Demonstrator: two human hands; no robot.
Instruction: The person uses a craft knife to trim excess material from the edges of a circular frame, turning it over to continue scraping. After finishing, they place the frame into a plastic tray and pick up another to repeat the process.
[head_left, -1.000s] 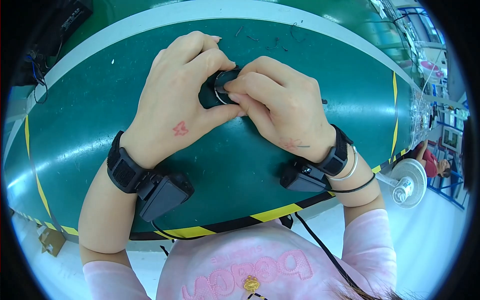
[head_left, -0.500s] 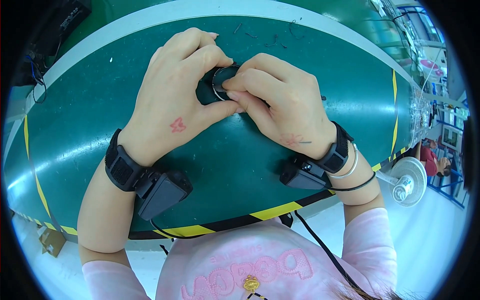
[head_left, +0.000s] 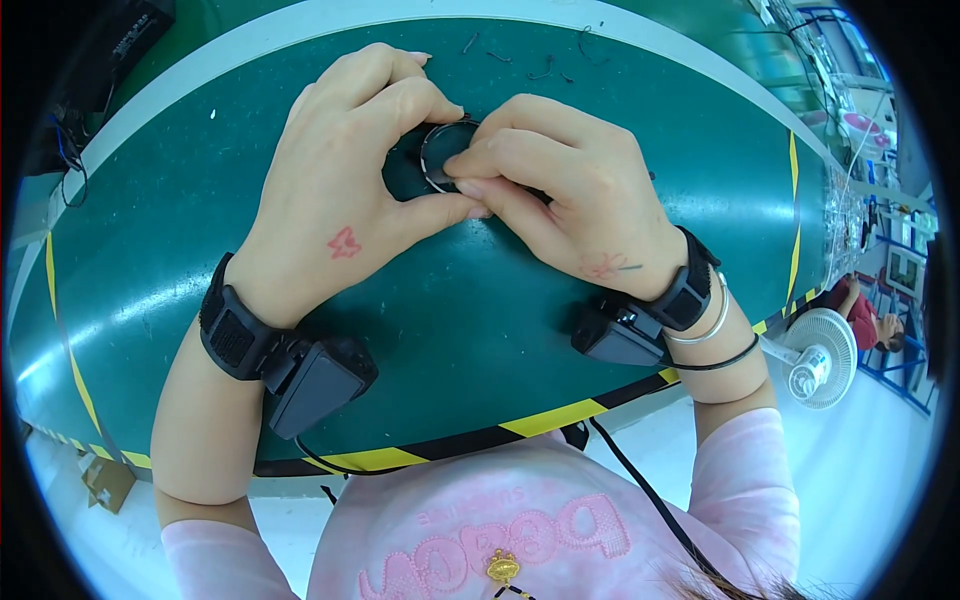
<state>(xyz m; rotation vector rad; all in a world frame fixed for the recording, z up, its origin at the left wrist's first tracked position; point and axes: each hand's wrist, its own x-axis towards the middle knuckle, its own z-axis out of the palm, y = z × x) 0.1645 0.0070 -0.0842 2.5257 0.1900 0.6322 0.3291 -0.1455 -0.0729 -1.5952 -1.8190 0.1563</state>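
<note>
Above the green tabletop, both hands meet at a dark round piece with a thin pale rim (head_left: 428,160). The index finger and thumb of my left hand (head_left: 345,180) curve about it and grip its edge from the left. From the right, my right hand (head_left: 590,190) is closed, its thumb and index fingertips pinched at the rim near the left thumb tip. Whether a smaller part sits in that pinch is hidden. My fingers cover the right side of the round piece.
Several short black scraps (head_left: 540,70) lie on the green tabletop (head_left: 460,330) beyond the hands. Black-and-yellow tape (head_left: 550,418) lines its near edge. Wrist-worn black devices (head_left: 325,380) trail cables. A white fan (head_left: 820,360) and a person (head_left: 865,310) are off to the right.
My right wrist has shifted slightly right, and my left hand slightly left and away from me. Both hands keep their grip on the round piece.
</note>
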